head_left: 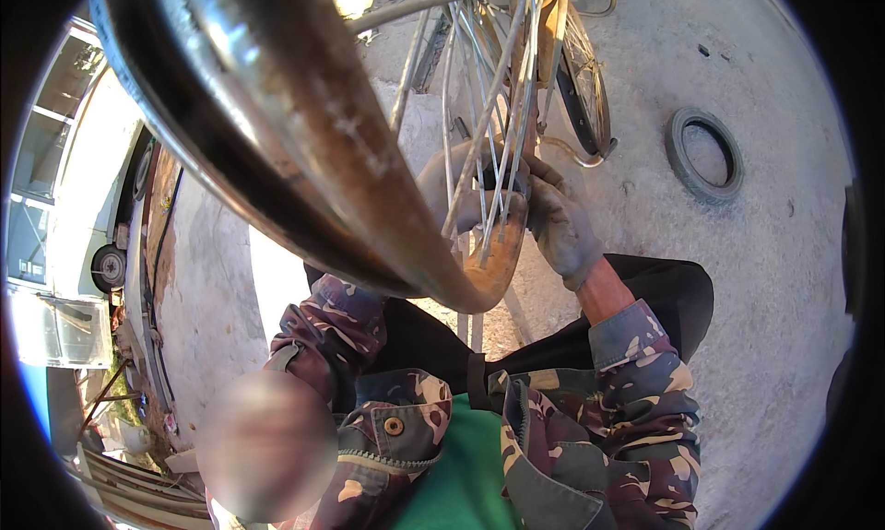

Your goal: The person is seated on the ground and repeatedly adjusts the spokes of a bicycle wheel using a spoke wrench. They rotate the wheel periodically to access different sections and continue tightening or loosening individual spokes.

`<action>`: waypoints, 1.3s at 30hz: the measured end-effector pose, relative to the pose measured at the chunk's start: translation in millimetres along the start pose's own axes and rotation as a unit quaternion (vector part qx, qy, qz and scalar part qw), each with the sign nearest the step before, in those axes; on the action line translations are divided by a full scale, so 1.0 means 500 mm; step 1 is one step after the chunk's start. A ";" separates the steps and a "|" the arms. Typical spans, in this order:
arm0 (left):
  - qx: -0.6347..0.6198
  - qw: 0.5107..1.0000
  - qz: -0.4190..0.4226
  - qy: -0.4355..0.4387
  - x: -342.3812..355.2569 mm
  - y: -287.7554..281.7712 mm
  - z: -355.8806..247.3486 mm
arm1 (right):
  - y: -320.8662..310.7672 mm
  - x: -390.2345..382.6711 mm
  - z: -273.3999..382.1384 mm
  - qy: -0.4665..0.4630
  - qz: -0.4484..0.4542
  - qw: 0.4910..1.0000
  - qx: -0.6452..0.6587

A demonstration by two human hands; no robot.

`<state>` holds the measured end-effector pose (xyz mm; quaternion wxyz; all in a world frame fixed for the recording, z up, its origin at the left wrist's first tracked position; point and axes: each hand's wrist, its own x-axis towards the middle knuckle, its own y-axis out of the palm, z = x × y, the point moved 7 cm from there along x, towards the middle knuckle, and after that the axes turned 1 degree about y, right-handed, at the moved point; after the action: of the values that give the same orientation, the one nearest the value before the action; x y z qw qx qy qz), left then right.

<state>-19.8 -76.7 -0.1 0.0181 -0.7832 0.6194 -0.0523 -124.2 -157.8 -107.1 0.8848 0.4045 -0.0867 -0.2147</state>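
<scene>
A rusty metal bicycle wheel rim (369, 161) looms close in front of me, sweeping from the upper left down to the middle. Thin spokes (493, 124) rise from its low side. My right hand (560, 218), in a greyish work glove, is closed against the right side of the rim with curled fingers. Behind the spokes, my left hand (444, 182) is gloved too, and its fingers are largely hidden. A small dark thing (491, 175) shows between the two hands; its kind cannot be made out.
Beyond the hands stands more of the bicycle, with another wheel (587, 88). A loose black tyre (704, 156) lies on the concrete floor (765, 281) at the right. A pale vehicle (69, 180) and a stack of boards (138, 493) are at the left. My bent knees flank the rim.
</scene>
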 end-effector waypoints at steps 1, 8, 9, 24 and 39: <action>0.026 1.000 -0.012 0.003 0.003 0.001 -0.005 | 0.005 -0.002 0.002 -0.007 0.013 1.000 0.023; 0.137 0.990 -0.043 -0.013 0.018 0.001 0.000 | 0.022 -0.007 0.019 -0.006 0.036 0.999 -0.022; 0.143 0.989 -0.041 -0.007 0.018 -0.003 0.002 | 0.024 -0.004 0.018 0.002 0.036 0.999 -0.026; -0.008 0.995 0.011 -0.103 -0.008 -0.028 0.031 | 0.018 -0.002 0.007 -0.004 -0.023 0.999 -0.033; -0.013 0.997 -0.019 -0.077 0.000 0.002 -0.001 | -0.022 0.018 -0.023 -0.016 -0.041 0.999 0.009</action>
<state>-20.8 -76.9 0.4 0.0546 -0.7964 0.6021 0.0164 -115.9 -160.5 -123.1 0.8703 0.4118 -0.0861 -0.2561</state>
